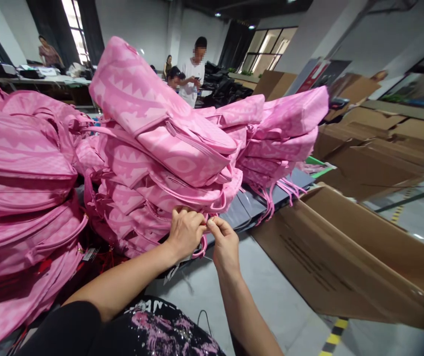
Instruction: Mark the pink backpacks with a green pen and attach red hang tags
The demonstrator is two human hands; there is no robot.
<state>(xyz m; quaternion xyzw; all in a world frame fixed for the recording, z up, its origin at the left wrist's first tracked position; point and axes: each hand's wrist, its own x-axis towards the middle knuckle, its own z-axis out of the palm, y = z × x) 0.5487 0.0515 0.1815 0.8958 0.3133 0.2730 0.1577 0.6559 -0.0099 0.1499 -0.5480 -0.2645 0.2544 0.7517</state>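
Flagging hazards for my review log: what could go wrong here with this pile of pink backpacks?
1. Both the left hand and right hand pinch a pink strap low in the pile; tugging might shift it.
2. The top backpack sits tilted and could slide off.

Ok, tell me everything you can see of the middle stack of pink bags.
The middle stack: pink fabric bags with paler zigzag print and zips, piled flat on a dark table, the top bag tilted. Other pink stacks flank it. The left hand and right hand pinch a strap loop at its lower front edge.
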